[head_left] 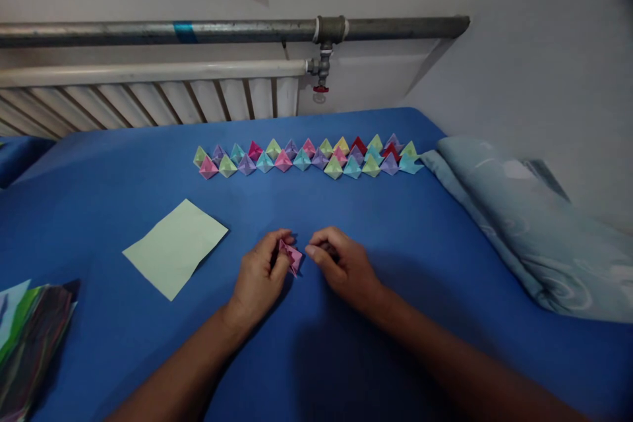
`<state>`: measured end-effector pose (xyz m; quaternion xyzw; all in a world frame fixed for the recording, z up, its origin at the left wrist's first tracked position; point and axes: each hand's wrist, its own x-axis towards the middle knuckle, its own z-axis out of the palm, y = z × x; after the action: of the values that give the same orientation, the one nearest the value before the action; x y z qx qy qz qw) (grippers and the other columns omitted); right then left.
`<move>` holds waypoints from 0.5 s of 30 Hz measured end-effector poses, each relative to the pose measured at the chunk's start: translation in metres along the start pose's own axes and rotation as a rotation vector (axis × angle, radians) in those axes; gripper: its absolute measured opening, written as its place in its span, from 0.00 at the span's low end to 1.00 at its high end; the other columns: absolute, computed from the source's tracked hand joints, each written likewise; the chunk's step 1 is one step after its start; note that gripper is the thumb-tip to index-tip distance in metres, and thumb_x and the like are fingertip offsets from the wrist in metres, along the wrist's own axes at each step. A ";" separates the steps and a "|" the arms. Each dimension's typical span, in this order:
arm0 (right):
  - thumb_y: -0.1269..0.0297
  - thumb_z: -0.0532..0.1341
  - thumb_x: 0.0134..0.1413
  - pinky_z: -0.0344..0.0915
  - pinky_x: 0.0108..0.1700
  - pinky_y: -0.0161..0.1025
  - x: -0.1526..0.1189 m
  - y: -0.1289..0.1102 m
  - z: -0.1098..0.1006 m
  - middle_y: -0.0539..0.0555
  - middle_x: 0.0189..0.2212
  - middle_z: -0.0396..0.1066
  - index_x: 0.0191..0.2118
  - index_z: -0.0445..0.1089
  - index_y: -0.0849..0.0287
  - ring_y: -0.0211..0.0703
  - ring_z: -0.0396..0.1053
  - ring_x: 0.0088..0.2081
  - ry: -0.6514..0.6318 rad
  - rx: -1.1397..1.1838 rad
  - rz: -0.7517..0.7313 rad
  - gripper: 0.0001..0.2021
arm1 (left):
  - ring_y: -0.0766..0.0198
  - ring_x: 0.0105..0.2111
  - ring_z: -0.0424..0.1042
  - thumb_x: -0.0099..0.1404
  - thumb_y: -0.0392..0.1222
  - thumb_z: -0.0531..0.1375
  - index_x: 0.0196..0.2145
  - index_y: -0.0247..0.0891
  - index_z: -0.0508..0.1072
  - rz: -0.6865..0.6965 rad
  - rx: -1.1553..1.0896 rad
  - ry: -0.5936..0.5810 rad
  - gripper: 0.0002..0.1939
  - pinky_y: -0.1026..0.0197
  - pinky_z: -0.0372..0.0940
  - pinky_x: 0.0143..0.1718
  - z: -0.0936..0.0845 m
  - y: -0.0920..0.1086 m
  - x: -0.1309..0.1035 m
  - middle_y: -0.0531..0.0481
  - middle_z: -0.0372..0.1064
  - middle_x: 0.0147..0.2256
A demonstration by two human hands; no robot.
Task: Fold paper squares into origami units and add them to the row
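Pink folded paper [295,260] is pinched by the left hand [258,275], thumb against fingers; its free corner is directed toward the right hand [349,269], whose thumb and forefinger are held together just beside it.

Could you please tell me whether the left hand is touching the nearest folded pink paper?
Touching: the head view shows the left hand pinching the folded pink paper, which sticks out from its grasp.

Forearms [198,359] angled inward, left fingers [280,266] pinching, right fingers [325,235] curled nearby
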<state>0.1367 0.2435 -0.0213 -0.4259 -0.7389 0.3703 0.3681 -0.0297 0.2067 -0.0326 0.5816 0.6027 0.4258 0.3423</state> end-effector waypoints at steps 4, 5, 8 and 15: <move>0.65 0.58 0.55 0.60 0.30 0.33 0.004 0.001 0.002 0.48 0.27 0.66 0.32 0.67 0.57 0.35 0.63 0.28 -0.028 0.033 0.068 0.04 | 0.61 0.38 0.76 0.65 0.37 0.53 0.48 0.39 0.70 0.081 0.067 -0.018 0.15 0.57 0.70 0.41 0.001 0.001 -0.001 0.45 0.76 0.42; 0.66 0.59 0.53 0.60 0.29 0.32 0.004 0.002 0.002 0.48 0.27 0.66 0.32 0.68 0.57 0.35 0.63 0.27 -0.048 0.031 0.070 0.02 | 0.61 0.38 0.76 0.65 0.37 0.53 0.48 0.39 0.70 0.091 0.081 -0.016 0.15 0.57 0.71 0.41 0.002 0.001 -0.001 0.45 0.76 0.42; 0.68 0.60 0.51 0.60 0.30 0.32 0.003 0.002 0.005 0.48 0.27 0.66 0.33 0.70 0.58 0.34 0.63 0.27 -0.110 -0.016 0.058 0.03 | 0.62 0.38 0.76 0.65 0.37 0.53 0.49 0.39 0.70 0.101 0.115 -0.011 0.15 0.57 0.71 0.42 0.002 0.000 -0.002 0.46 0.76 0.42; 0.71 0.57 0.54 0.60 0.35 0.34 0.004 0.003 0.009 0.49 0.28 0.70 0.32 0.70 0.58 0.35 0.66 0.30 -0.160 -0.137 0.023 0.06 | 0.60 0.41 0.76 0.64 0.38 0.55 0.49 0.39 0.70 0.120 0.121 -0.047 0.15 0.56 0.70 0.45 0.003 0.000 -0.003 0.46 0.76 0.42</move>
<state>0.1284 0.2455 -0.0272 -0.4275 -0.7847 0.3559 0.2737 -0.0263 0.2043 -0.0337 0.6463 0.5830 0.3945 0.2944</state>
